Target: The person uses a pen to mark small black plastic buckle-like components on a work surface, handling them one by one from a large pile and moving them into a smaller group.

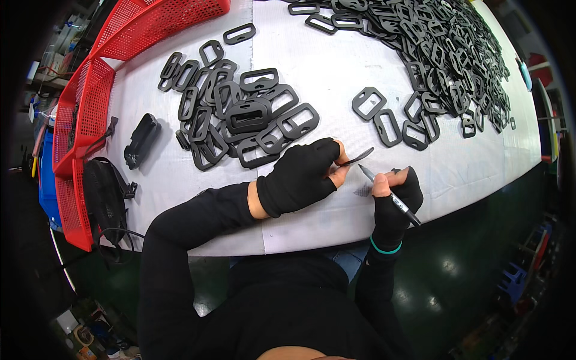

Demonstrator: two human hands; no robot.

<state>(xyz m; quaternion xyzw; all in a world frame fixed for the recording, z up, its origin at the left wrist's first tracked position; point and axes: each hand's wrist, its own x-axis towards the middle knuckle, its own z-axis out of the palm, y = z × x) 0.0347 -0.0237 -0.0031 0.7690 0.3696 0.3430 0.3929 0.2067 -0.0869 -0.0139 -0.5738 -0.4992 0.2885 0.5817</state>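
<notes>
My left hand (309, 174), in a black fingerless glove, pinches a black plastic frame (359, 157) that is turned nearly edge-on. Between the fingers of my right hand (397, 191), gloved alike, is a marker pen (401, 207). Its grey tip points up and left, close to the frame; whether they touch I cannot tell. Beyond my left hand lies a loose heap of black oblong frames (259, 80), each with a long opening. Several more frames (387, 128) lie beyond my right hand, beside a much bigger pile (438, 54) at the far right.
Red perforated baskets (96, 90) line the table's left edge. A black hollow case (143, 141) and a black mesh pouch (105, 186) with a strap and cord lie near them. The white-covered table (324, 225) ends just in front of my body.
</notes>
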